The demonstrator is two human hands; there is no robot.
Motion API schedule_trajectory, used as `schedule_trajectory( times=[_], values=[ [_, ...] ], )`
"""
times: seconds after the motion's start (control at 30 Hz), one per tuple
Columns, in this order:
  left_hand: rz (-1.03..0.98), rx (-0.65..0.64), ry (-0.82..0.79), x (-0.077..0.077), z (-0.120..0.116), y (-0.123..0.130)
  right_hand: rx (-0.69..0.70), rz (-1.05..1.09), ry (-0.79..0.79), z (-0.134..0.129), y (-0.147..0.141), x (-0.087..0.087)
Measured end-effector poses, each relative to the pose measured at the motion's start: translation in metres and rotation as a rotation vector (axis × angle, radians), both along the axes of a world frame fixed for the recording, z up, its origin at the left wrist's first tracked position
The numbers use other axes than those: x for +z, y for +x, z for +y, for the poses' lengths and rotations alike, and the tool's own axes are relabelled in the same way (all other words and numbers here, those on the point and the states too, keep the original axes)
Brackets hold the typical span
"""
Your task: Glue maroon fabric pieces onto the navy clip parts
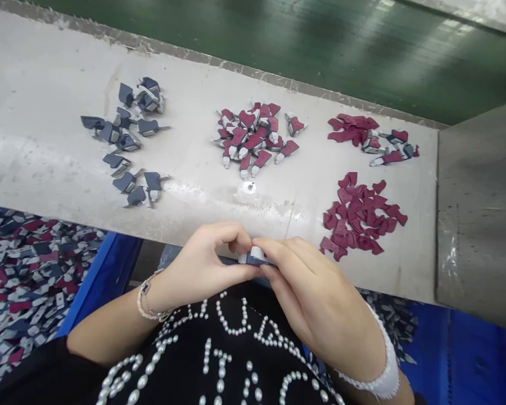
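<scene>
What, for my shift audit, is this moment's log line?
left hand: holds navy-and-white piece | right hand: holds same | maroon pieces on bench

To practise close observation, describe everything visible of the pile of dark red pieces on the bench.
The pile of dark red pieces is a loose heap of small, flat, matte cut shapes, like leather or fabric, with curved, notched outlines. They lie overlapping, none held, on the scuffed pale bench top, towards its right end.

Fabric pieces (253, 135) in four piles across the bench (67, 84), more in a bin (96, 281) below left
</scene>
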State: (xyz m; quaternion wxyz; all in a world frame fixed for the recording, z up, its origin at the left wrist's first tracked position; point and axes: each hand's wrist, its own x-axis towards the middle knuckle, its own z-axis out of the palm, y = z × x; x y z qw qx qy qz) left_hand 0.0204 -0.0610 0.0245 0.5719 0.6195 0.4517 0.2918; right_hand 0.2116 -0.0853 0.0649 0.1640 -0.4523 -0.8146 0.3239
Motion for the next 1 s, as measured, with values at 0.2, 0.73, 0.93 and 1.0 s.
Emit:
schedule_trajectory(
  times=[0.2,0.73,0.93,1.0],
  values=[
    [0.095,-0.046,0.091,0.007,-0.007,-0.001,-0.004,-0.069,0.068,-0.003,-0.011,-0.001],
    [0.083,-0.04,0.232,0.018,-0.009,-0.007,-0.048,0.013,-0.062,0.001,0.006,0.009],
    [0.099,-0.017,0.251,0.022,-0.012,-0.007,-0.05,0.022,-0.1,0.0,0.008,0.014],
    [0.09,0.0,0.231,0.023,-0.014,-0.006,-0.047,0.033,-0.12,0.0,0.009,0.015]
  ],
)
